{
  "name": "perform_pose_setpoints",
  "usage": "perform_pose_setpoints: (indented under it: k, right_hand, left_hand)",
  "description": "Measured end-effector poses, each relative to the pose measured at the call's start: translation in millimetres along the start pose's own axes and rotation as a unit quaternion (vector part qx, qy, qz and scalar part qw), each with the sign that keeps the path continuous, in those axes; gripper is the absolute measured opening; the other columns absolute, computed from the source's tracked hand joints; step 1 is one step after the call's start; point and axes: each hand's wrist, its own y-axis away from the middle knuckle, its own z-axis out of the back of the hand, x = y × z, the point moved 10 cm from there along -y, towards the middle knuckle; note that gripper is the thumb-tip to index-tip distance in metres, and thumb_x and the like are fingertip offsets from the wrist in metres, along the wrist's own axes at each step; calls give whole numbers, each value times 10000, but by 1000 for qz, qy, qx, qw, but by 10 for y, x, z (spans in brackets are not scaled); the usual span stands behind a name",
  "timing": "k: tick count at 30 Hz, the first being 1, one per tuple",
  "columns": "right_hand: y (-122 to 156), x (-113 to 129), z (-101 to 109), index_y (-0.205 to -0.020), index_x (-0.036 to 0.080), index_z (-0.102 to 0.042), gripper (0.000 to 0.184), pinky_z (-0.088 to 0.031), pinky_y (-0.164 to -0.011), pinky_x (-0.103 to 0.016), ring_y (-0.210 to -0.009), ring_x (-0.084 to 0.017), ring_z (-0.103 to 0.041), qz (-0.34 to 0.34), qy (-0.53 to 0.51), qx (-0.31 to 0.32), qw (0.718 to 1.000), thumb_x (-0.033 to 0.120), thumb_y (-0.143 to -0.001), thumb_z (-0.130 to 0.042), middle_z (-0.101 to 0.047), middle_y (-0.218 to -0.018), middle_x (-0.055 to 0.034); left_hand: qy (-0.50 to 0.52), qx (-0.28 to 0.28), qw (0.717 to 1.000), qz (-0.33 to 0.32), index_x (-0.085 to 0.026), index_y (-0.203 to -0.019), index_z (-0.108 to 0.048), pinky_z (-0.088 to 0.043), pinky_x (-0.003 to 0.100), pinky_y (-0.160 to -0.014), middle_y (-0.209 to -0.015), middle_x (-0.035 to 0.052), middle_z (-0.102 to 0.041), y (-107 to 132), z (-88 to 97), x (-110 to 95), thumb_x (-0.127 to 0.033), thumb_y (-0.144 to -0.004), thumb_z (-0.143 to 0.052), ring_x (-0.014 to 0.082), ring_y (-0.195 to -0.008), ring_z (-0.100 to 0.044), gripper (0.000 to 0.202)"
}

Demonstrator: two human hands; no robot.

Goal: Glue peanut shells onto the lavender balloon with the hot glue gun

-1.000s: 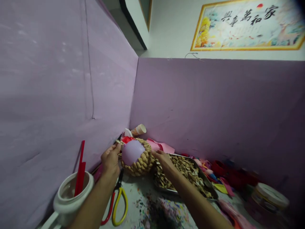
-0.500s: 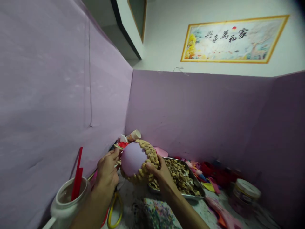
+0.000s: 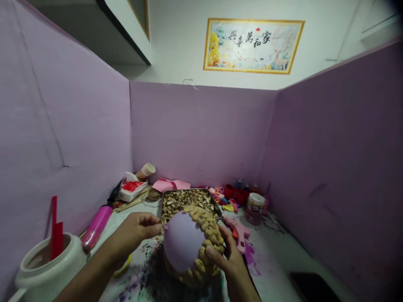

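A lilac balloon [image 3: 181,247] partly covered with glued tan nut shells [image 3: 208,228] is held over the paint-stained table [image 3: 270,260]. My right hand [image 3: 225,258] grips the balloon from the right side, fingers pressed on the shell rows. My left hand [image 3: 138,230] is at the balloon's upper left, fingers pinched together near its knot; whatever they pinch is too small to make out. Behind the balloon stands a metal tray [image 3: 189,199] full of loose shells.
A white jar [image 3: 47,262] with a red stick [image 3: 55,228] stands at the near left. A pink tube [image 3: 96,226], a paper cup [image 3: 146,170], pink paper [image 3: 171,184], a pink glue gun [image 3: 237,230], a small lidded jar [image 3: 254,207] and purple partition walls surround the table.
The view swung right and the balloon came nearer and lower, in front of the tray. Both hands stayed on it, the right now lower on the shell side.
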Motion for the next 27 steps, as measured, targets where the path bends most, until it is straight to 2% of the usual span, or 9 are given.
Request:
perform_pose_setpoints:
  k: [2, 5, 6, 10, 15, 18, 21, 23, 27]
  right_hand:
    - [24, -39, 9, -1144, 209, -500, 788, -492, -791, -373, -993, -309, -599, -11, -2, 1, 1000, 371, -439, -811, -667, -1062, -88]
    - [40, -28, 29, -1142, 216, -504, 785, -481, -809, -357, -1009, -302, -590, 8, 10, 3, 1000, 364, -434, -808, -663, -1074, -82]
    - [45, -28, 23, -1149, 220, -499, 793, -477, -814, -355, -1023, -304, -582, 14, 11, 11, 1000, 372, -433, -805, -658, -1086, -83]
    - [71, -71, -43, -1152, 241, -505, 859, -475, -809, -363, -1064, -326, -552, 29, 17, 55, 998, 418, -372, -819, -630, -1133, -91]
    - [116, -98, -196, -1162, 255, -494, 953, -430, -899, -406, -1121, -348, -515, 51, -29, 120, 991, 493, -304, -834, -583, -1205, -107]
    - [122, -99, -210, -1157, 262, -493, 942, -418, -918, -430, -1131, -359, -508, 51, -54, 118, 990, 507, -314, -836, -585, -1205, -115]
    - [122, -114, -197, -1129, 283, -519, 864, -430, -904, -433, -1138, -355, -506, 38, -71, 110, 991, 532, -357, -819, -587, -1211, -99]
    - [122, -131, -188, -1109, 310, -534, 861, -429, -905, -439, -1141, -355, -506, 30, -78, 116, 990, 554, -332, -814, -595, -1206, -76]
    - [74, -133, -46, -1059, 326, -582, 904, -361, -974, -467, -1168, -383, -474, 53, -6, 100, 994, 584, -224, -811, -638, -1140, -70]
  left_hand:
    - [-93, -39, 993, -53, -191, -543, -654, -342, 287, -616, -593, 34, -626, 40, 46, -180, -340, -543, -657, 200, -626, -531, 149]
    - [-202, -158, 960, -110, -240, -620, -696, -349, 333, -713, -711, 43, -680, 189, 187, -428, -306, -567, -650, 261, -760, -557, 96]
    - [-216, -180, 951, -127, -254, -634, -703, -343, 344, -742, -731, 40, -687, 249, 203, -490, -301, -565, -659, 271, -781, -556, 95]
    - [-192, -160, 955, -160, -276, -618, -715, -341, 354, -765, -689, 36, -682, 406, 182, -582, -312, -547, -692, 266, -737, -549, 83]
    - [-132, -190, 959, -163, -268, -606, -719, -345, 342, -769, -729, 47, -683, 520, 405, -628, -321, -522, -714, 284, -821, -530, 99]
    - [-130, -205, 953, -183, -258, -598, -712, -346, 349, -769, -742, 49, -686, 568, 478, -692, -312, -533, -706, 275, -796, -532, 85]
    - [-148, -207, 944, -209, -256, -593, -706, -344, 369, -806, -696, 41, -678, 634, 469, -776, -294, -563, -680, 258, -745, -539, 55]
    - [-160, -207, 938, -229, -265, -598, -706, -339, 372, -832, -683, 33, -673, 685, 451, -837, -279, -585, -664, 252, -747, -545, 47]
    - [-154, -202, 941, -223, -266, -615, -708, -383, 326, -719, -688, 27, -675, 707, 476, -860, -268, -600, -658, 241, -736, -565, 52]
